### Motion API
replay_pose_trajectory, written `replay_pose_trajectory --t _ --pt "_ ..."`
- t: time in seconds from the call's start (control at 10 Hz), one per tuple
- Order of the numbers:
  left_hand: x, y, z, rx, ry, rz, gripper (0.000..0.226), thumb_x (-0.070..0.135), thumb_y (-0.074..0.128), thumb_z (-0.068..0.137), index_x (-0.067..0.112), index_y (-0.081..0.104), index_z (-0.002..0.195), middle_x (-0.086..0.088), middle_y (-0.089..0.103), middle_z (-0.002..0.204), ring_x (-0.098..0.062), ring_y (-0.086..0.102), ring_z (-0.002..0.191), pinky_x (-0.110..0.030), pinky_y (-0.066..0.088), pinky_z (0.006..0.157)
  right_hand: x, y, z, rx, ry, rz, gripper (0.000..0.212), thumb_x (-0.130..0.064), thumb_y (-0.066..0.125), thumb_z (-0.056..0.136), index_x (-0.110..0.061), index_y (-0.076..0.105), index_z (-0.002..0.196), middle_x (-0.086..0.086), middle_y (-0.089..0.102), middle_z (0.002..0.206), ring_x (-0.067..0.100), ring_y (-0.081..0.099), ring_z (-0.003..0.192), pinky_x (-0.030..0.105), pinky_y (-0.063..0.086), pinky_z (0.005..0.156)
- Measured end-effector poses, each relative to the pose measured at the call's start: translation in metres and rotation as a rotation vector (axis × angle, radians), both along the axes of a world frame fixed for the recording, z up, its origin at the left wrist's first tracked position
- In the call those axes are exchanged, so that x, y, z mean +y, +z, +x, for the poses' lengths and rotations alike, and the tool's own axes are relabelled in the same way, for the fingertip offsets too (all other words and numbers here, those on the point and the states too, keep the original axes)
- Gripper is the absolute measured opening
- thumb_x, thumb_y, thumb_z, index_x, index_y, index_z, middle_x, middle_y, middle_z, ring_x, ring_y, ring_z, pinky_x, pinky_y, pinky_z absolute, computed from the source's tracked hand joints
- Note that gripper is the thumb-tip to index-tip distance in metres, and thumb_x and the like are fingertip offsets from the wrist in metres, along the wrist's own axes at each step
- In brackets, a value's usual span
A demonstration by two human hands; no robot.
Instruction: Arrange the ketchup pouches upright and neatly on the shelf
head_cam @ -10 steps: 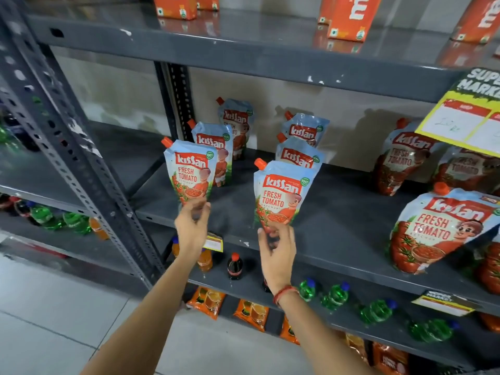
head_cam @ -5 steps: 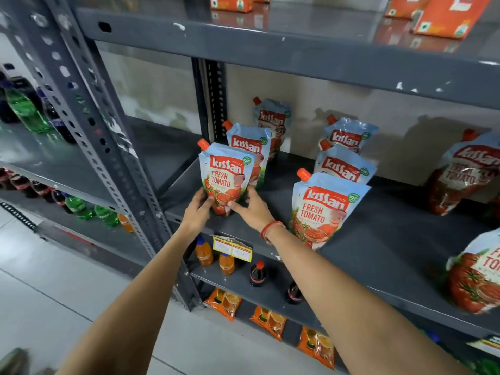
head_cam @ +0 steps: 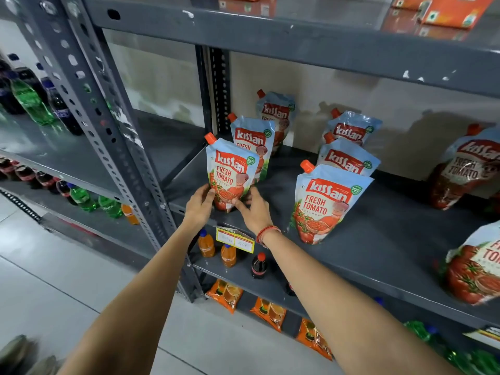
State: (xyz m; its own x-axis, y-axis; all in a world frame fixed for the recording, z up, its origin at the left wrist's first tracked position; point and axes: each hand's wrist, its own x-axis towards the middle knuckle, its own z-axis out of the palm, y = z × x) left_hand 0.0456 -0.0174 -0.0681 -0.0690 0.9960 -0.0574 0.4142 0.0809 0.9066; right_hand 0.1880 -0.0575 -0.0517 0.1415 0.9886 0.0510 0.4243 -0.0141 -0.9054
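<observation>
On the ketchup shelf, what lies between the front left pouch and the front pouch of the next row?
In the head view, only the right hand and bare grey shelf lie between the front left pouch and the next front pouch.

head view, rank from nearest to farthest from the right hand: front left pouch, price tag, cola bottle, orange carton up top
1. Front left pouch, touched by the right hand at its base.
2. Price tag, just below on the shelf edge.
3. Cola bottle, one shelf down.
4. Orange carton, top shelf, far right.
</observation>
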Motion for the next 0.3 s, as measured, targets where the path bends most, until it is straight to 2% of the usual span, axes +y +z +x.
replay_pose_trajectory --t 0.2,0.3 --pt "-0.039 0.015 0.01 -0.052 0.173 0.027 0.039 0.018 0.049 0.092 0.006 0.048 0.129 -0.014 0.056 0.132 -0.026 0.052 0.12 -0.026 0.038 0.094 -0.018 0.014 0.005 0.013 -0.084 0.021 0.035 -0.017 0.064 0.086 -0.004 0.055 0.117 0.018 0.061 0.117 0.027 0.06 0.108 0.033 0.048 0.09" --pt "-0.061 0.026 0.017 -0.032 0.161 0.134 0.032 0.015 0.049 0.092 0.007 0.055 0.122 -0.012 0.062 0.124 -0.019 0.057 0.109 -0.024 0.04 0.089 -0.036 0.025 0.013 -0.066 -0.107 0.145 0.028 -0.02 0.06 0.089 -0.007 0.059 0.113 0.014 0.061 0.115 0.023 0.06 0.103 0.027 0.047 0.086"
